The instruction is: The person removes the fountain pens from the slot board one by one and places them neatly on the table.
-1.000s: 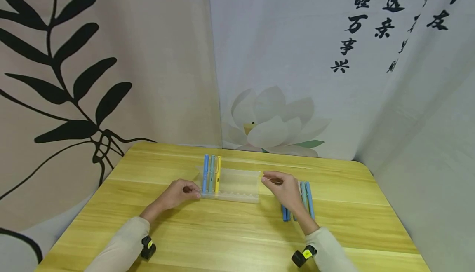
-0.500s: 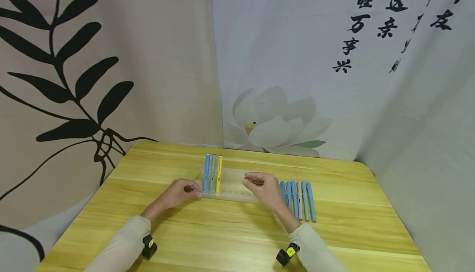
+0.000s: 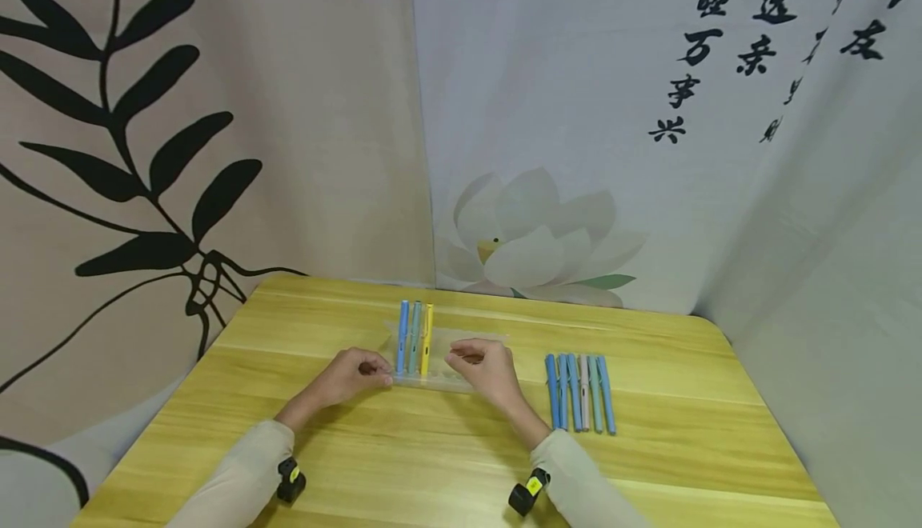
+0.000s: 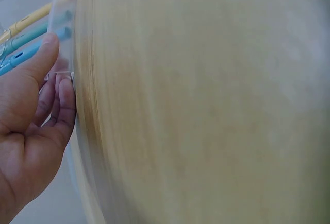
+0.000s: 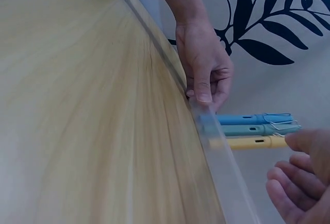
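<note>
In the head view my left hand (image 3: pixel 360 370) holds the left front corner of a clear plastic pen rack (image 3: pixel 452 382); the left wrist view shows thumb and fingers pinching that corner. A blue pen (image 3: pixel 402 338), a teal pen (image 3: pixel 414 339) and a yellow pen (image 3: pixel 427 340) lie side by side at the rack's left end. My right hand (image 3: pixel 484 366) is over the rack, just right of the yellow pen, its fingers loosely bent with nothing visible between them. In the right wrist view the thumb (image 5: pixel 304 140) overlaps the yellow pen's clip end; contact cannot be told.
Right of the rack, a row of several pens lies on the wooden table (image 3: pixel 403 456): blue pens (image 3: pixel 563 392), a pinkish-grey pen (image 3: pixel 584 394) and a green pen (image 3: pixel 595 394). Printed cloth (image 3: pixel 547 112) hangs behind the table's back edge.
My right hand has moved left from the rack's right end to beside the yellow pen, uncovering the row of pens on the table. The left hand stays at its corner.
</note>
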The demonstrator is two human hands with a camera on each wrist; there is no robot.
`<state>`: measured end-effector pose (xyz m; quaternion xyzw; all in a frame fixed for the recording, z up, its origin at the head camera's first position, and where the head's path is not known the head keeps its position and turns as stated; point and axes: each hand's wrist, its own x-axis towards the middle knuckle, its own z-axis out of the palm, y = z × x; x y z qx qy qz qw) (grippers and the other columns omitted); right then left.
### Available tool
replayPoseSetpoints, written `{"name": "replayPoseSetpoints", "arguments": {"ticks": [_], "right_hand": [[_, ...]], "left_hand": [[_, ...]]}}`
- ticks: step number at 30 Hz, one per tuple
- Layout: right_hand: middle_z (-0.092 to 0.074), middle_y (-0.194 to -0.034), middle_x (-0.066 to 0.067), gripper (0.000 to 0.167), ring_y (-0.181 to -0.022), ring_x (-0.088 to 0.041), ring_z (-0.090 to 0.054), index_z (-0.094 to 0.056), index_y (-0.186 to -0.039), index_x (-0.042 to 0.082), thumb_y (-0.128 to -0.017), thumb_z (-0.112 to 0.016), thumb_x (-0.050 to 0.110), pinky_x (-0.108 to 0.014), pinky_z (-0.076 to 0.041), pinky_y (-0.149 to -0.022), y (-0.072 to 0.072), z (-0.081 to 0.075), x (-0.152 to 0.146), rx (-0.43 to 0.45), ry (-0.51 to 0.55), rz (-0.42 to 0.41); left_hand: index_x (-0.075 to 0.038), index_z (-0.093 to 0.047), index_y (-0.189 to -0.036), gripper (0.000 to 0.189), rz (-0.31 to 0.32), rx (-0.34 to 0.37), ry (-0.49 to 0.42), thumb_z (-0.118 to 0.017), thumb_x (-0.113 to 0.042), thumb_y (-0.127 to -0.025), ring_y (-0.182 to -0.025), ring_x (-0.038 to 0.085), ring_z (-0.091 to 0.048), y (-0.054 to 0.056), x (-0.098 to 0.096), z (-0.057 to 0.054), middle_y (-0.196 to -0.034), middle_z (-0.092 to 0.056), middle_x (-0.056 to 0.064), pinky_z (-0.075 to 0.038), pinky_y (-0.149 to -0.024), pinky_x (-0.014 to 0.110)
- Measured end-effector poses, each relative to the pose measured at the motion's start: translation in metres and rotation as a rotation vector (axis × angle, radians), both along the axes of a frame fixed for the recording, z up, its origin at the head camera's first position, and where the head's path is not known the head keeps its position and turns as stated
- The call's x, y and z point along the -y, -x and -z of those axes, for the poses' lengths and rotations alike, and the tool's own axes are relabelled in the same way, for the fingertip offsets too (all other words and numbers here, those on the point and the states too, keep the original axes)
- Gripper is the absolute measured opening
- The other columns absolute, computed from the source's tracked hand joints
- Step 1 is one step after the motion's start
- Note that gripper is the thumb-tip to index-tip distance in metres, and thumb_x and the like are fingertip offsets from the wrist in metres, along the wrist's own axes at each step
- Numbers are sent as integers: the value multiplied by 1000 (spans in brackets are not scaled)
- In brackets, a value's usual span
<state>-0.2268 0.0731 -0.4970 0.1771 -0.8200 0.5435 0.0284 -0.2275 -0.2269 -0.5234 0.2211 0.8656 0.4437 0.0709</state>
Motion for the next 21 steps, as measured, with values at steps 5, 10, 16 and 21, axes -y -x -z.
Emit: {"name": "replayPoseSetpoints", "arguments": {"ticks": [5,10,16,21], "right_hand": [[-78,-102,-5,28,-90,-19,-73,-76,-115,2,-95,-76,20,-30,-59,-78,6,5,14,19,-12,6],[-78,-99,-6,27,-87,-18,-74,-77,-112,2,-93,-77,21,-29,-59,-74,11,8,25,17,-24,25],[-78,-96,-6,25,-83,-16,-74,-79,-107,5,-91,-79,24,-28,-59,-70,15,10,35,20,-21,51],[-78,-95,-6,25,-83,-14,-74,-79,-104,6,-90,-81,27,-27,-58,-68,18,14,43,46,-13,63]], "left_hand": [[-13,-77,-103,11,-2,-1,1,-73,-22,-96,-85,12,-64,0,1,1,-95,-74,-4,-53,-76,26],[-14,-77,-102,11,-10,-7,9,-74,-22,-96,-85,11,-64,2,0,1,-93,-73,-5,-53,-76,26],[-11,-77,-102,12,-12,-9,6,-74,-20,-96,-84,11,-64,2,-1,0,-93,-73,-3,-53,-76,25],[-9,-77,-103,13,-9,-11,5,-73,-20,-96,-86,12,-65,1,-1,-1,-94,-74,0,-53,-77,25]]}}
